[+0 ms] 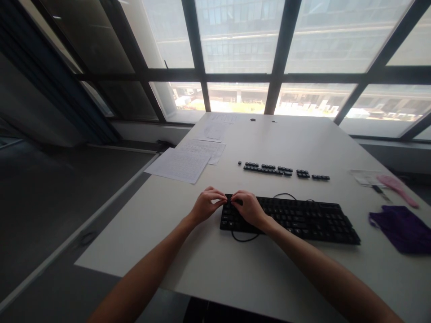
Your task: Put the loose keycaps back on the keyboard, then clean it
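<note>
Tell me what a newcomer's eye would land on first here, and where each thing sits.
First, the left hand and right hand, close together at the far left corner of the black keyboard. Next, the loose keycaps laid out in rows on the white table beyond it. The purple cloth also stands out, to the right of the keyboard.

Part of black keyboard (303, 220) hidden beneath right hand (248, 208), left hand (207, 204) with fingertip grip too small to make out, paper sheets (180, 165) with writing too blurred to read, purple cloth (404, 229) cut off by right edge, forearms (158, 267) cropped below
</note>
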`<action>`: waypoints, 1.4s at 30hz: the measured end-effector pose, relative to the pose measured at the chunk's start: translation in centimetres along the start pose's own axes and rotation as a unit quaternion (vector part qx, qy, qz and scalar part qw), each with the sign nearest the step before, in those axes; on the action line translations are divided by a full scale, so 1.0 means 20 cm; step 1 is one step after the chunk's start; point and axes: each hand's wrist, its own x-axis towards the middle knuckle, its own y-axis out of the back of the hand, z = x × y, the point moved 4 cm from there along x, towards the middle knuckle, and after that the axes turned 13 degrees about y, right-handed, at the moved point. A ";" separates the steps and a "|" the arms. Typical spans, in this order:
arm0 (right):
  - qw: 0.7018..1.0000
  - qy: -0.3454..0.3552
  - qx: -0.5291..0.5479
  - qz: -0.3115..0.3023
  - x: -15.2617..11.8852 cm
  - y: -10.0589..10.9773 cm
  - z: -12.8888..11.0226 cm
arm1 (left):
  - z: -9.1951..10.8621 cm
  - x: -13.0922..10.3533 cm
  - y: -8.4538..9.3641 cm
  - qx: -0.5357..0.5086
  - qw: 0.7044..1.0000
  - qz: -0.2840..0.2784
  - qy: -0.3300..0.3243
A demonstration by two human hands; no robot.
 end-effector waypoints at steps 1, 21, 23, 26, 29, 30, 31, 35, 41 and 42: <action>1.000 0.003 -0.001 -0.004 0.00 0.00 0.00 | 0.00 0.00 0.00 0.004 1.000 0.000 -0.003; 0.982 0.035 -0.156 -0.099 -0.02 -0.03 -0.11 | 0.11 -0.07 -0.03 0.167 0.980 0.012 -0.102; 0.982 0.037 -0.155 -0.098 -0.02 -0.03 -0.11 | 0.11 -0.07 -0.03 0.165 0.981 0.015 -0.104; 0.983 0.042 -0.153 -0.097 -0.03 -0.02 -0.11 | 0.11 -0.07 -0.03 0.158 0.981 0.019 -0.106; 0.983 0.044 -0.153 -0.095 -0.03 -0.02 -0.11 | 0.10 -0.07 -0.04 0.155 0.982 0.016 -0.105; 0.982 0.044 -0.154 -0.095 -0.03 -0.02 -0.10 | 0.10 -0.07 -0.04 0.153 0.983 0.014 -0.104; 0.982 0.044 -0.155 -0.095 -0.02 -0.02 -0.10 | 0.09 -0.07 -0.04 0.151 0.983 0.013 -0.103; 0.981 0.042 -0.159 -0.099 -0.02 -0.03 -0.11 | 0.06 -0.08 -0.05 0.129 0.987 0.013 -0.094; 0.985 0.021 -0.147 -0.093 -0.01 0.03 -0.11 | 0.01 0.00 -0.03 0.033 0.998 0.050 -0.019; 0.984 0.005 -0.155 -0.083 0.00 0.06 -0.08 | 0.00 0.04 -0.02 0.021 0.998 0.060 -0.006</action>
